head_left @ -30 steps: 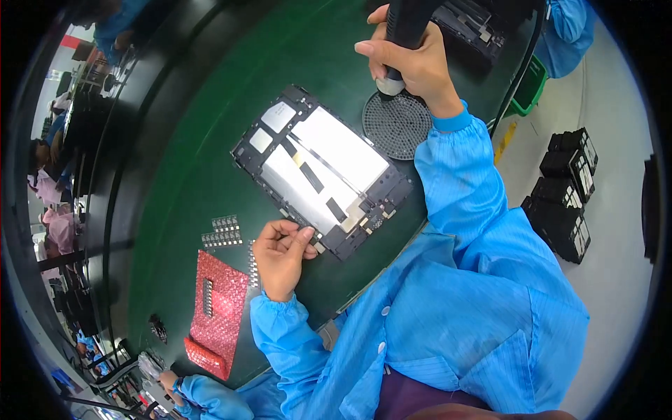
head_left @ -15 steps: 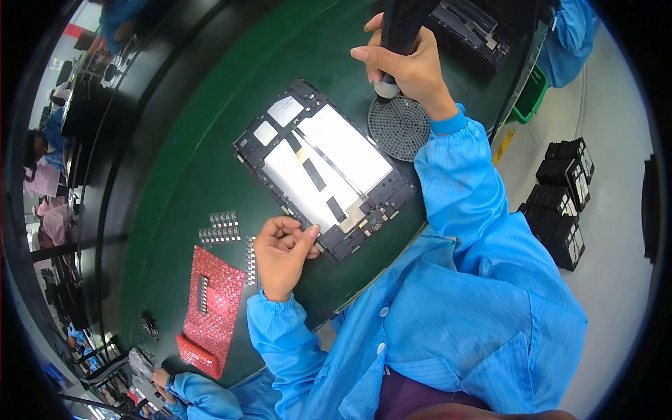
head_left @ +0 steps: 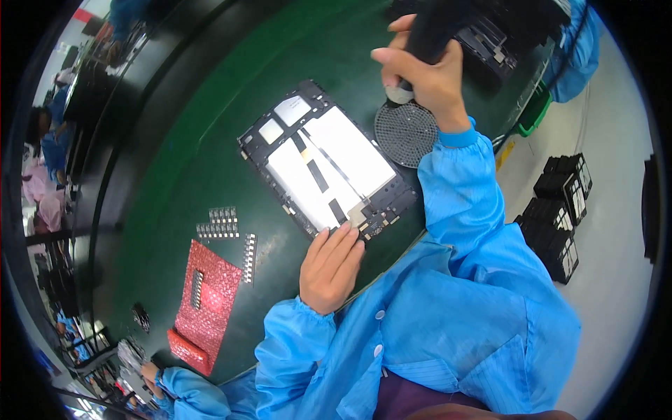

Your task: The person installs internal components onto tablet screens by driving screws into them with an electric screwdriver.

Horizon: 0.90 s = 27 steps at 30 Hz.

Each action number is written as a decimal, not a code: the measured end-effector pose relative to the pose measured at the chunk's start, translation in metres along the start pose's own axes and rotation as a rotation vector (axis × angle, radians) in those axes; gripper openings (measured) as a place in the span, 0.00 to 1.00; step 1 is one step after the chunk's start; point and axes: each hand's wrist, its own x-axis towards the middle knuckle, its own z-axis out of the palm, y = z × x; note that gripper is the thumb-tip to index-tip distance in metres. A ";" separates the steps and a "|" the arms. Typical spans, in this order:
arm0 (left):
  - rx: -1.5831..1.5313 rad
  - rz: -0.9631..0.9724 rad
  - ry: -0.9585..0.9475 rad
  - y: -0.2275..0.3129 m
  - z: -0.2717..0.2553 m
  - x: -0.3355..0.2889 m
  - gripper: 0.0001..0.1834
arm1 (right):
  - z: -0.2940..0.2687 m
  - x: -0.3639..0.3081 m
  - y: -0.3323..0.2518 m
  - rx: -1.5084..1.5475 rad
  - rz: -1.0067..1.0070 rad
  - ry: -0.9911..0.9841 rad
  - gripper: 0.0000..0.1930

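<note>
A tablet (head_left: 290, 168) with its inside bared lies on the green bench, showing silver battery panels, black strips and a dark frame. My left hand (head_left: 329, 269) rests its outstretched fingers flat on the tablet's near edge, by the small circuit board; nothing is gripped in it. Up and to the right, my right hand (head_left: 437, 80) is wrapped round a thick black electric screwdriver (head_left: 434, 35), held upright. The tool's pale lower end is over the far edge of a round grey screw tray (head_left: 406, 136) with a grid of small holes; its tip is hidden.
Left of the tablet lie strips of small parts (head_left: 218, 229) and a red bubble-wrap sheet (head_left: 203, 301). Another dark device (head_left: 486, 45) is at the far right, near a green bin (head_left: 535, 112). Black stacks (head_left: 560, 210) stand on the floor. A co-worker's hand (head_left: 150, 374) shows lower left.
My left hand has shifted right along the tablet's near edge, its curled fingers now straightened flat. My right hand has moved slightly right and nearer with the screwdriver. The view has shifted a little.
</note>
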 end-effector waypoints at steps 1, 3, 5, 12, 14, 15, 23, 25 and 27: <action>0.041 0.006 -0.030 -0.003 0.004 -0.003 0.15 | 0.002 0.000 -0.004 0.052 -0.018 0.046 0.15; 0.010 -0.006 -0.028 -0.007 0.008 0.004 0.14 | 0.005 -0.003 -0.012 0.143 -0.096 0.052 0.16; -0.007 -0.034 -0.022 -0.014 0.012 0.014 0.14 | 0.018 -0.006 -0.020 0.255 -0.119 -0.036 0.17; 0.065 0.027 0.062 -0.016 0.025 0.021 0.14 | 0.092 -0.028 -0.038 0.226 -0.107 -0.368 0.20; 0.003 -0.005 0.084 -0.015 0.024 0.020 0.14 | 0.108 -0.033 -0.037 0.401 0.024 -0.255 0.17; 0.003 -0.011 0.092 -0.015 0.023 0.020 0.14 | 0.109 -0.033 -0.033 0.309 -0.042 -0.351 0.19; -0.052 -0.020 0.074 -0.016 0.023 0.017 0.17 | 0.117 -0.037 -0.024 0.220 -0.064 -0.481 0.20; -0.055 -0.024 0.077 -0.016 0.022 0.017 0.17 | 0.119 -0.039 -0.023 0.221 -0.045 -0.483 0.20; -0.056 -0.025 0.078 -0.016 0.022 0.017 0.17 | 0.120 -0.039 -0.023 0.223 -0.029 -0.481 0.20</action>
